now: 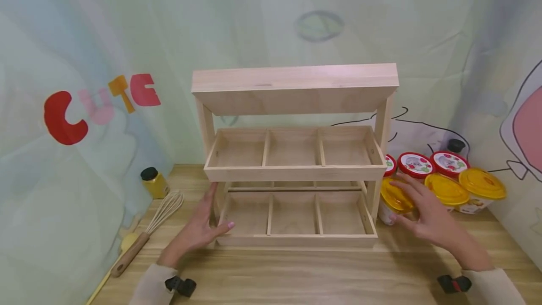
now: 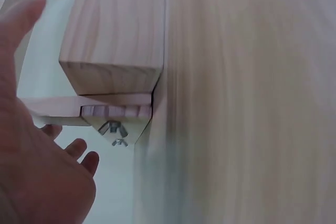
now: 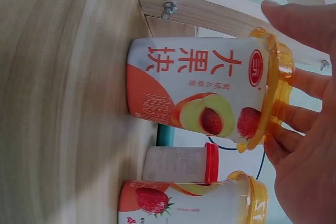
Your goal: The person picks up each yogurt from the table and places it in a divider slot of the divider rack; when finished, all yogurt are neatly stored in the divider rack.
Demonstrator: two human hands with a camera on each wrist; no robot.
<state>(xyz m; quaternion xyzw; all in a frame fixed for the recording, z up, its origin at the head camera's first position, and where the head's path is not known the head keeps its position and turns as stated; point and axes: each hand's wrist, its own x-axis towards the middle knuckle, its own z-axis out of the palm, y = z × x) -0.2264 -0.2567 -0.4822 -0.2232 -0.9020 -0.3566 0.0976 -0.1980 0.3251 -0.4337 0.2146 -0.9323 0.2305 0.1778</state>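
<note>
A wooden shelf stand (image 1: 292, 173) has two divided trays, one above the other, under a top board. At its lower left corner my left hand (image 1: 196, 225) spreads thumb and fingers around the side; the left wrist view shows the hand apart from the tray end and its wing nuts (image 2: 114, 128). My right hand (image 1: 429, 215) is beside a yogurt cup (image 1: 393, 199) with a yellow lid, right of the stand. In the right wrist view its fingers lie at the lid (image 3: 275, 93), while the thumb is held off it. Whether the fingers press on the lid cannot be told.
More yellow-lidded cups (image 1: 482, 185) and red-lidded tubs (image 1: 416, 164) stand at the right, with a black-capped bottle (image 1: 456, 145) behind. On the left are a yellow jar (image 1: 155, 182) with a black lid, a whisk (image 1: 150, 229) and a long yellow-handled utensil (image 1: 101, 286). Printed curtains enclose the table.
</note>
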